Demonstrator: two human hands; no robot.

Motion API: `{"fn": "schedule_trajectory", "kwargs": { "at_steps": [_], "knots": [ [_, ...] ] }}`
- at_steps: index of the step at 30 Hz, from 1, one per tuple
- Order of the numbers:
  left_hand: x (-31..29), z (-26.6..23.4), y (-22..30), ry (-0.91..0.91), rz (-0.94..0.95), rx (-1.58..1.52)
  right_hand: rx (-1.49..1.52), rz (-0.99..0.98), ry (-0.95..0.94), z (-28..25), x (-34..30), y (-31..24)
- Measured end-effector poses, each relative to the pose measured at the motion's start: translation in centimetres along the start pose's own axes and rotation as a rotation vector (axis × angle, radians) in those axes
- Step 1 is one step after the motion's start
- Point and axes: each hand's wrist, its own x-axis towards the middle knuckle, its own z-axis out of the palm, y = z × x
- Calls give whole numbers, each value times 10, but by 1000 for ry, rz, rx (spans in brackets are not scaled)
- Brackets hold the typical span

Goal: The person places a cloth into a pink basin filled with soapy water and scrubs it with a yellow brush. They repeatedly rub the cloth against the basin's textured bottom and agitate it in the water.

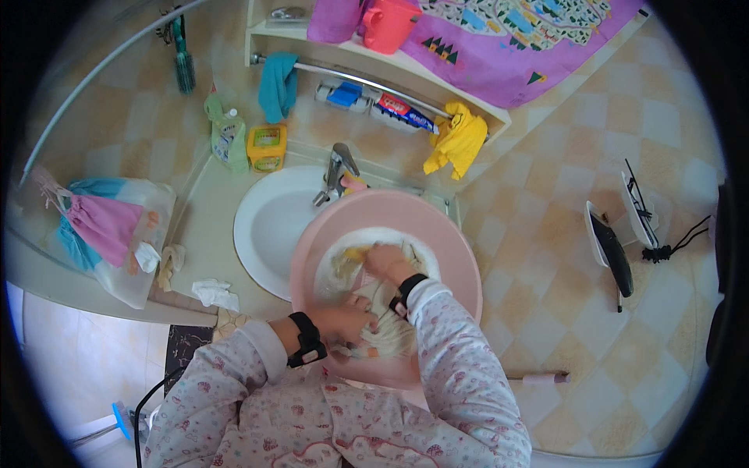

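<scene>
Inside a large pink basin (464,265) is a cream-coloured ribbed cloth garment (386,335), wet and bunched, with white suds (370,235) around its far side. My left hand (347,318) rests on the garment's left side, its fingers curled into the fabric. Farther off, my right hand (386,264) is closed over the far part of the garment. A yellowish thing (356,253) shows at its fingertips; I cannot tell whether it is soap or cloth. Part of the garment is hidden under my hands.
The basin overlaps a white sink (261,226) with a metal faucet (337,173) behind it. A yellow box (267,148) and a green pouch (228,140) stand behind the sink. Crumpled white tissue (214,295) lies at the counter's front left. A shelf (460,93) hangs above.
</scene>
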Motion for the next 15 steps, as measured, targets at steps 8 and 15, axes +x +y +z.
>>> {"fn": "schedule_trajectory", "kwargs": {
  "at_steps": [8, 15],
  "knots": [
    [10, -2, -13, -70, -101, -132, 478, 50, 20, -4, -150, -11],
    [12, -11, -11, -232, -133, -227, 345, 469, 40, 29, -115, 10]
  ]
}}
